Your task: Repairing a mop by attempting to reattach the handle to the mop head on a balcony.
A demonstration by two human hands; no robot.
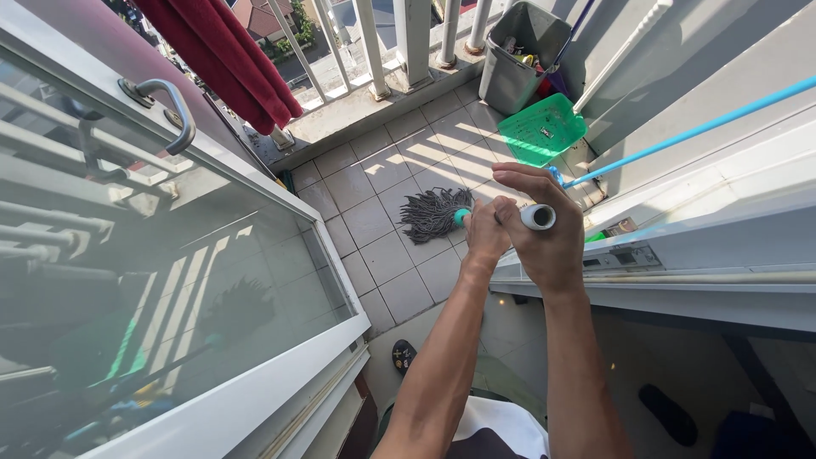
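Both of my hands grip a mop handle (537,217), a pale tube whose hollow top end points at the camera. My right hand (544,229) wraps the top of the handle. My left hand (484,231) holds it just below, toward the head. The grey string mop head (433,212), with a teal collar, rests on the tiled balcony floor (374,221) straight below my hands.
A glass sliding door (170,280) with a metal handle (166,106) stands on the left. A railing (374,51) with a red cloth (229,59) closes the far side. A grey bin (518,59), green basket (544,127) and blue pole (680,136) lie to the right, beside a white appliance (680,255).
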